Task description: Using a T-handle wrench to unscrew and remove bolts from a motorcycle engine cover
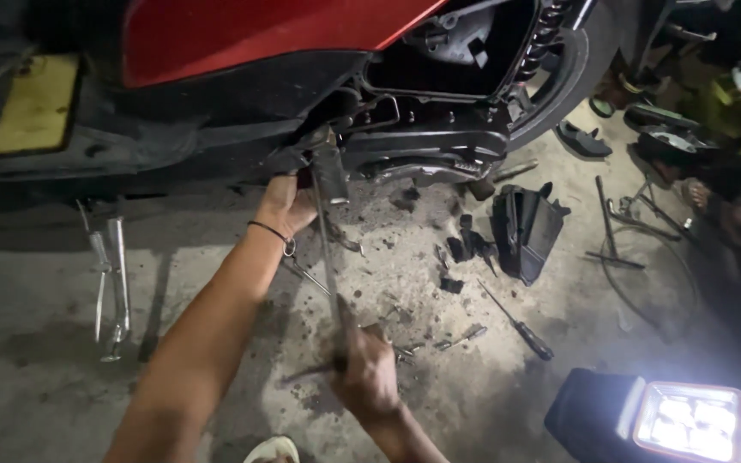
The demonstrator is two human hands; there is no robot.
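Right hand [369, 370] low in frame, fist closed round long rod [326, 249]; rod runs up to scooter [242, 51] underside; left hand [285, 206], black band on wrist, fingers curled against frame beside footpeg [330, 171]; screwdriver [516, 321] on oily floor [36, 360] to right; lamp [688, 420] glaring bottom right; black cover [525, 227] near engine.

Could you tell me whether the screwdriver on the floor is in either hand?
No, the screwdriver lies alone on the floor, apart from the right hand.

1. A motorcycle repair workshop was shown: a red scooter [259, 34] was propped over an oil-stained concrete floor [36, 343].
2. A screwdriver [516, 321], loose black plastic parts [525, 227] and a work lamp [688, 420] were scattered about.
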